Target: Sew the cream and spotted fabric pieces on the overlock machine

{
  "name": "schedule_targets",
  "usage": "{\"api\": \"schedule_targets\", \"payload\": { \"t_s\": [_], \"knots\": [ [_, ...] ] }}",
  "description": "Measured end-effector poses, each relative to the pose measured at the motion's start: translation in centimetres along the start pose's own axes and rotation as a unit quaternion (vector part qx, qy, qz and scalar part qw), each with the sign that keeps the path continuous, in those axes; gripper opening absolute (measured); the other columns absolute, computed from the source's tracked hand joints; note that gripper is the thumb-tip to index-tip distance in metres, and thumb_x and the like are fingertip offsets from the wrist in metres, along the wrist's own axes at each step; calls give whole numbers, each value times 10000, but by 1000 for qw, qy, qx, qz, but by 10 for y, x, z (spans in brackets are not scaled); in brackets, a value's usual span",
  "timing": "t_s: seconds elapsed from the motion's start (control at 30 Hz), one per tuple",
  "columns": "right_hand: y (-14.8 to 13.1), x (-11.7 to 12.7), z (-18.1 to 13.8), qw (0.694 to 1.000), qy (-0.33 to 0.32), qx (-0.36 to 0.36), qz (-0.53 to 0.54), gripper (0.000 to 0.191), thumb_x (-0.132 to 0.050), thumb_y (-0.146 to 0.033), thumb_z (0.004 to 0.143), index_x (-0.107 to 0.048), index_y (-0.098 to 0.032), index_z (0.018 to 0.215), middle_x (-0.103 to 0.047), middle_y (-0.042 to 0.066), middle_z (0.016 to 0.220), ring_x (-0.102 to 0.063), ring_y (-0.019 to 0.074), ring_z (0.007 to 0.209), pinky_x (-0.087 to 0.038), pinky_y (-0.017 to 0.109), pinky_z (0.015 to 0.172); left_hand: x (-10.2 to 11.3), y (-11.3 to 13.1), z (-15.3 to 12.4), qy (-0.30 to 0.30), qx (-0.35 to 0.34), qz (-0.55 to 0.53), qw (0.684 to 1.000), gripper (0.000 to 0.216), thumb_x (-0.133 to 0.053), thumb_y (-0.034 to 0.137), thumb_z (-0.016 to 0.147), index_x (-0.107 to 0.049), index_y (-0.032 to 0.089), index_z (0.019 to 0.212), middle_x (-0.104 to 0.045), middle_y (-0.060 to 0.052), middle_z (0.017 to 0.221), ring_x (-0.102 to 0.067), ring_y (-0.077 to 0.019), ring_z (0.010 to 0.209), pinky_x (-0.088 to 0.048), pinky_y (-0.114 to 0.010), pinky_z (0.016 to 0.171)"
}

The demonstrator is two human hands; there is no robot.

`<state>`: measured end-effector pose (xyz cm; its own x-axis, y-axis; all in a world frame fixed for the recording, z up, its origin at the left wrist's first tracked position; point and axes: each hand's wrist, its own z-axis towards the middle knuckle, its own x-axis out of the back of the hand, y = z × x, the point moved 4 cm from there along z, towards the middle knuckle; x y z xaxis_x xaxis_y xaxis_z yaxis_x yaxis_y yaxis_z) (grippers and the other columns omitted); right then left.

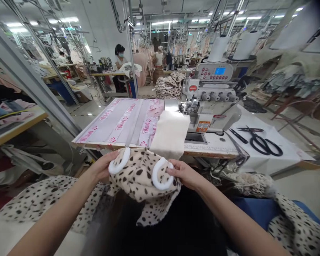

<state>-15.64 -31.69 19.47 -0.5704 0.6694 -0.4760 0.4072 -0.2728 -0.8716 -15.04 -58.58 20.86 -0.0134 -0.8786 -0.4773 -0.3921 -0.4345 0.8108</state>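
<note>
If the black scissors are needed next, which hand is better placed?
Probably the right hand: it's nearer the black scissors, which lie off to the right. The left hand is farther away. Both hands hold the spotted cloth, so neither is free.

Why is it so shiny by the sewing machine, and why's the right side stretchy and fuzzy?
Head view: glare, probably from a lamp, washes out the top of the white cloth by the sewing machine; head view: upper-right thread cones lean, likely wide-lens stretching; head view: grey cloth pile looks smeary, while the middle's spotted fabric is clearer.
</note>
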Motion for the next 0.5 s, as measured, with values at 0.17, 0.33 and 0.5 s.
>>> {"api": "schedule_targets", "payload": {
  "t_s": [0.17, 0.33, 0.5],
  "knots": [
    [4, 5, 0, 999, -14, 5, -29, 397, -767, -228, 609, -598, -142, 958, -658, 21, 873, -609, 131, 786, -458, 249, 754, 15, -3, 11, 3, -6, 21, 1000, 334, -626, 205, 737, -588, 109, 1055, -661, -108, 966, -627, -185, 851, -499, -249, 755],
    [10, 12, -3, 998, 1, -3, -67, 406, -737, -224, 656, -588, -163, 1029, -658, 41, 947, -610, 169, 858, -459, 302, 806, 9, 1, 0, -2, -12, 6, 1000, 177, -581, 193, 750, -633, 130, 907, -669, -64, 863, -619, -164, 793, -476, -245, 745],
    [18, 16, 1, 997, 3, -27, -67, 386, -732, -280, 667, -591, -171, 1010, -669, 62, 916, -623, 208, 846, -468, 347, 806, 1, 3, -6, -7, -10, 34, 999, 171, -564, 259, 755, -627, 100, 763, -622, -58, 702, -577, -139, 634, -450, -223, 624]
  ]
}}
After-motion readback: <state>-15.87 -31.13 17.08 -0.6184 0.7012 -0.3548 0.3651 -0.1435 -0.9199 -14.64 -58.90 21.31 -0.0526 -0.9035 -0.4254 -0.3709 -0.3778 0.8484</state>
